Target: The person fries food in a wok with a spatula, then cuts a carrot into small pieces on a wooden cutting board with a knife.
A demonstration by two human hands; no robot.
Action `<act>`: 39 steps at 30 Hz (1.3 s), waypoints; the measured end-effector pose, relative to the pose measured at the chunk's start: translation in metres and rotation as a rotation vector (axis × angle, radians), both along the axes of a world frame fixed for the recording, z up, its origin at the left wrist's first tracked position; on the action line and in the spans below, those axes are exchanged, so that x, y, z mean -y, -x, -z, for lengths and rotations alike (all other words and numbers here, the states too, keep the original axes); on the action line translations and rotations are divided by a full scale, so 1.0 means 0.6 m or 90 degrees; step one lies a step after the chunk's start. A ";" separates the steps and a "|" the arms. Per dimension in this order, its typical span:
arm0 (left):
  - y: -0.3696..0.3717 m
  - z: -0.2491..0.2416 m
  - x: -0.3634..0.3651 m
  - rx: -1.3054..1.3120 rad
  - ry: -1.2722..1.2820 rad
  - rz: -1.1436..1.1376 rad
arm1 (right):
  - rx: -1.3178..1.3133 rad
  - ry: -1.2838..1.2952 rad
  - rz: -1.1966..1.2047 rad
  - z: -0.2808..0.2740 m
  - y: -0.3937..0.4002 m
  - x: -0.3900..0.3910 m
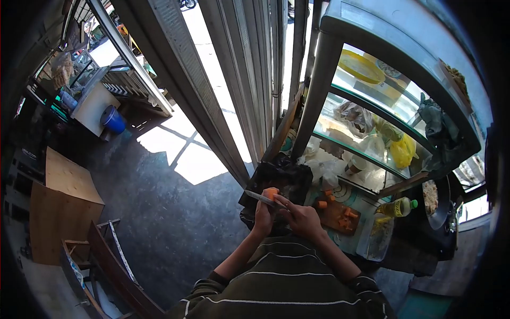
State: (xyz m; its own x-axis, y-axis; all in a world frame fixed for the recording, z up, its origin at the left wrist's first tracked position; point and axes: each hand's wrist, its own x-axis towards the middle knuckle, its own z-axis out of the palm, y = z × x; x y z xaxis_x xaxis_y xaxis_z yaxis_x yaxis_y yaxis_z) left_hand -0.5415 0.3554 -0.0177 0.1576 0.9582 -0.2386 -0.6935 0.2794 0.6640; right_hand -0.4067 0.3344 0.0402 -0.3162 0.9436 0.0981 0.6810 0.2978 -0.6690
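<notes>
My left hand (263, 217) is closed around an orange piece of carrot (270, 192). A knife (258, 197) is gripped in my right hand (300, 217), its blade lying across the carrot and pointing left. Both hands meet over a black plastic bag (294, 179), whose inside I cannot make out. To the right of my right hand, cut carrot pieces (348, 214) lie on a brown cutting board (331, 217). More orange chunks sit at the board's far left edge.
A glass display case (319, 85) with bags inside rises at the right. An oil bottle (396, 207) and a clear plastic container (375, 238) stand beside the board, with a wok (436, 204) farther right. Metal shutter panels (241, 64) stand ahead. A wooden box (66, 212) is at left.
</notes>
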 end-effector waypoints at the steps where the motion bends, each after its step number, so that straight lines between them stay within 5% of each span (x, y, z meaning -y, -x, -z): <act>1: 0.001 0.000 0.000 0.010 0.006 -0.009 | 0.014 0.020 -0.009 -0.002 0.002 -0.001; 20: 0.024 0.014 -0.004 -0.156 0.001 -0.055 | 0.072 -0.031 -0.003 0.031 0.047 0.001; 39: 0.040 0.022 0.007 -0.058 0.004 -0.006 | -0.024 -0.007 0.014 0.027 0.061 0.009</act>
State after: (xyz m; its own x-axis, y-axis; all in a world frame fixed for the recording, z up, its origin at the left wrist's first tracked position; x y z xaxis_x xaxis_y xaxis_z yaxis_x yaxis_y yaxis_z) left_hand -0.5653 0.3512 -0.0309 0.1263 0.9581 -0.2570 -0.6325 0.2773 0.7232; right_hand -0.4435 0.3290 0.0238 -0.2914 0.9491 0.1194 0.6615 0.2901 -0.6916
